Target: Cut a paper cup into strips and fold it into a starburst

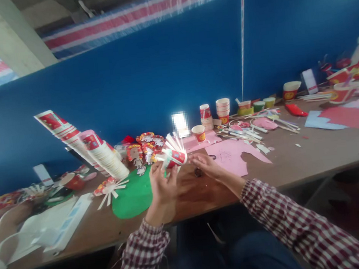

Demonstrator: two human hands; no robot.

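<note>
Head view: left hand grasps a fringed red-and-white paper cup — right hand just beside the cup, grip unclear — flat green sheet left of the cup.

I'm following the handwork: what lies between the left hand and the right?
A red-and-white paper cup, tipped sideways with white strips fanning out, held in the left hand; the head view shows it. Whether the right hand touches it is unclear.
</note>
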